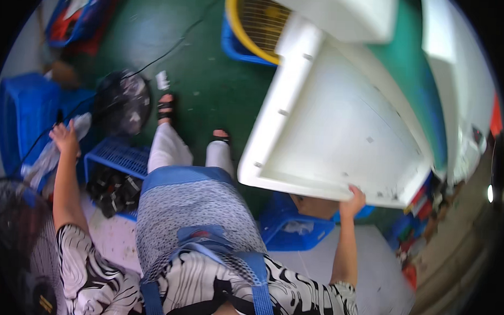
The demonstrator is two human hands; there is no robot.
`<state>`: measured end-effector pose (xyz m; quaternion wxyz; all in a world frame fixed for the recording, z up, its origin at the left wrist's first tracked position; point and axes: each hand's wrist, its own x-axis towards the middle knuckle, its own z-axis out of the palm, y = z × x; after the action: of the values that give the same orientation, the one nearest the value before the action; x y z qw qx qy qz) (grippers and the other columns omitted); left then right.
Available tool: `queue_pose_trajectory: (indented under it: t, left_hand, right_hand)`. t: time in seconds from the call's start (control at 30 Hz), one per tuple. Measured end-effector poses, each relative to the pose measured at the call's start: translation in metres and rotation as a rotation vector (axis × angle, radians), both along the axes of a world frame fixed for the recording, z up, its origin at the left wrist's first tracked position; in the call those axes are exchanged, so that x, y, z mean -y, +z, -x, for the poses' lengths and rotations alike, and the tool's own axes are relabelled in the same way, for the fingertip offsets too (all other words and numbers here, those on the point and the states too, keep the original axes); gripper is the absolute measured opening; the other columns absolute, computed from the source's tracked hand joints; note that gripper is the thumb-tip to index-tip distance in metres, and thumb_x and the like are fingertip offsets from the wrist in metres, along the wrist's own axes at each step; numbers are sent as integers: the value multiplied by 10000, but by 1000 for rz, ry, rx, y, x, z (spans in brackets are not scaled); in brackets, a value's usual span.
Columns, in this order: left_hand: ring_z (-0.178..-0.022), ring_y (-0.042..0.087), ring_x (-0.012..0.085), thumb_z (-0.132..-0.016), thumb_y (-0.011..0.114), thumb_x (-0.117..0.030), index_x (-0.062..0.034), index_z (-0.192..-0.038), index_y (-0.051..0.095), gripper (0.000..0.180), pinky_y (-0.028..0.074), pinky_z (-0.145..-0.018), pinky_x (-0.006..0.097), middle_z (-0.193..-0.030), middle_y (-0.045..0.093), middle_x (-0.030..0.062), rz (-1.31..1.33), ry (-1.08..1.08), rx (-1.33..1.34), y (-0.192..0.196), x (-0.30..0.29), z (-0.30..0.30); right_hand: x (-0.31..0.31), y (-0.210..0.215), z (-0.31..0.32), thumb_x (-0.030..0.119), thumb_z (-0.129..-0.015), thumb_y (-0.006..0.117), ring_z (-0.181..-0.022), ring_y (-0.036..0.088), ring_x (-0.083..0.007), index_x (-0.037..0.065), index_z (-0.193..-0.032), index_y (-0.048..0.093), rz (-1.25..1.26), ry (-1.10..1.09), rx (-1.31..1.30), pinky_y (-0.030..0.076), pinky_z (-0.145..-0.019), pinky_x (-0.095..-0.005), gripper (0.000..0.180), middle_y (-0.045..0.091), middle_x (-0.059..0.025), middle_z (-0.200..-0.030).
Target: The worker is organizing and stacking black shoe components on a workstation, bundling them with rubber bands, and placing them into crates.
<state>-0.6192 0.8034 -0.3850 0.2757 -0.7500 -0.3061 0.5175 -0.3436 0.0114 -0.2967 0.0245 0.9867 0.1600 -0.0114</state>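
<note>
Right hand [353, 197] grips the near edge of the big white panel [341, 133]: rigid, bulky, likely awkward one-handed, so hold rims. Left hand [65, 137] closed on pale cloth [52, 156], soft

Left hand [65, 137] reaches out wide with fingers closed in a grip; right hand [352, 199] is raised, fingers curled.

A large white plastic panel [342, 127] with raised edges tilts over the green floor, while a pale crumpled cloth [58, 151] lies against a blue crate.
</note>
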Motion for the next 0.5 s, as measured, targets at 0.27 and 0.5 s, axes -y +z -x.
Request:
queue_pose_trajectory:
  t: [0.27, 0.5]
  left_hand:
    - [-1111, 540, 318, -704, 732, -207, -134, -1244, 495, 595, 465, -912, 428, -1164, 563, 119, 638, 17, 437, 26, 154, -20]
    - [-901, 639, 296, -709, 713, -193, -106, -1099, 591, 418, 504, -790, 389, -993, 660, 119, 1240, 123, 414, 79, 304, -32]
  right_hand:
    - [-8, -15, 9, 49, -589, 698, -936, 521, -284, 161, -905, 639, -20, -128, -7, 314, -1017, -420, 341, 602, -48, -903]
    - [-14, -22, -2, 29, -599, 696, -966, 517, -273, 150, -904, 654, -74, -195, 4, 296, -1056, -420, 331, 605, -50, -902]
